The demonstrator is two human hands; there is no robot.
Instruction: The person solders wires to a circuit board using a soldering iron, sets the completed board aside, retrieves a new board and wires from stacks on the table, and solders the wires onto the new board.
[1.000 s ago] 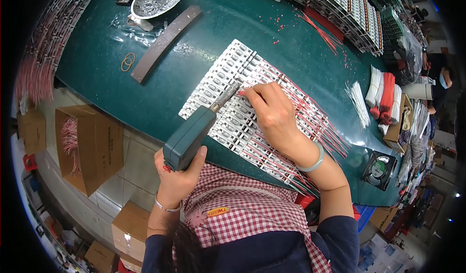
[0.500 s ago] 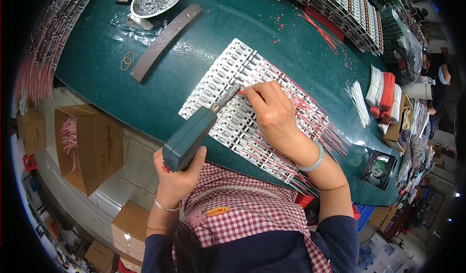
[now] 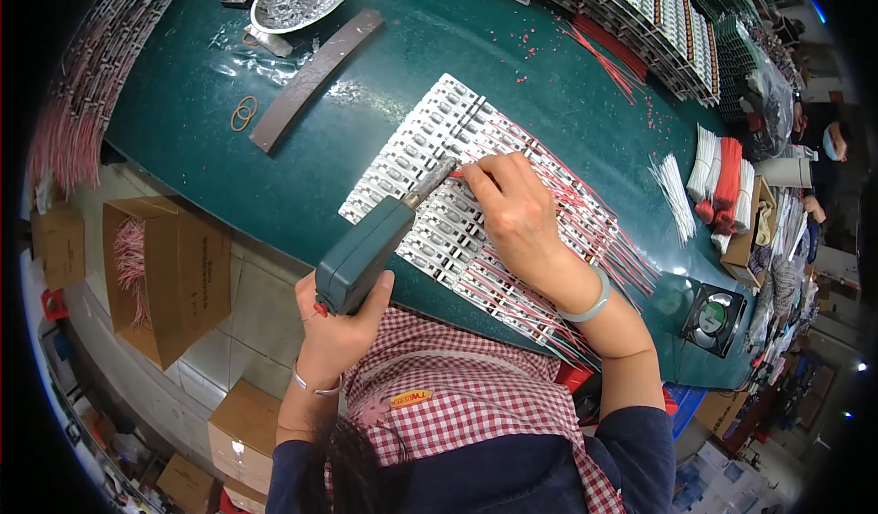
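My left hand is wrapped round the handle of a dark green soldering gun. The gun's metal tip reaches up and to the right, onto a panel of white circuit boards set in rows on the table. Close to that tip, my right hand pinches a thin red wire over the panel; whether tip and wire touch is too small to tell. Several red and white wires trail off the panel's right side, some of them under my right hand and wrist.
On the green table lie a brown curved bar, rubber bands and a silver bowl of metal scraps. Stacked panels stand far right, near bundled wires and a black fan. A cardboard box sits below left.
My left hand and the soldering gun have shifted slightly right. My right hand keeps its pinch on the red wire in nearly the same place.
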